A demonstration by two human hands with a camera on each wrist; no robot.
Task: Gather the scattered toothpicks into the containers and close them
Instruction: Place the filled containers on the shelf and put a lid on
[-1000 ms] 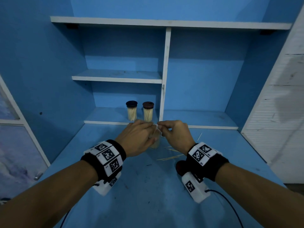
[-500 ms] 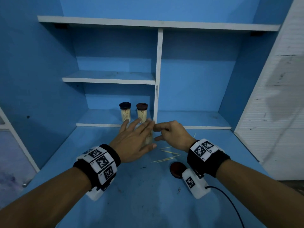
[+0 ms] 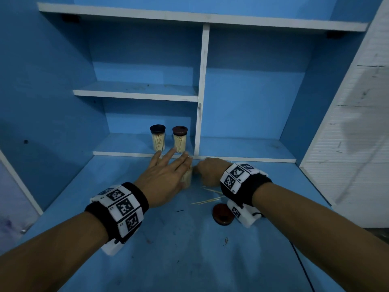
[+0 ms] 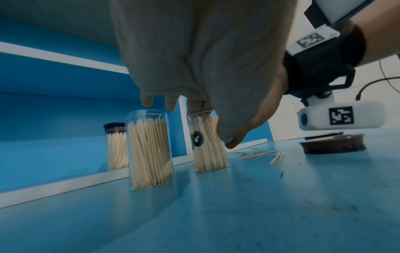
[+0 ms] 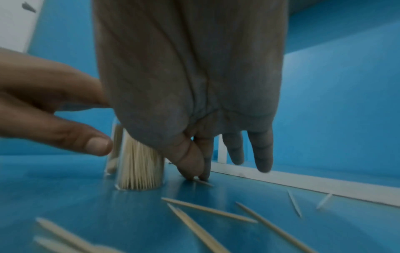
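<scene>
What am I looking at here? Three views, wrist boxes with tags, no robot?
No robot: a person works with bare hands, wearing tagged wristbands that carry cameras. The large picture comes from a head camera looking down; the other two look along each hand from the wrist.

On the blue table stand two open clear containers full of toothpicks, with loose toothpicks and one brown lid lying nearby. Two capped containers sit on the low shelf behind.

The left hand is spread with straight fingers over the open containers, holding nothing. The right hand reaches down to the table, thumb and forefinger closing on a single toothpick.
</scene>
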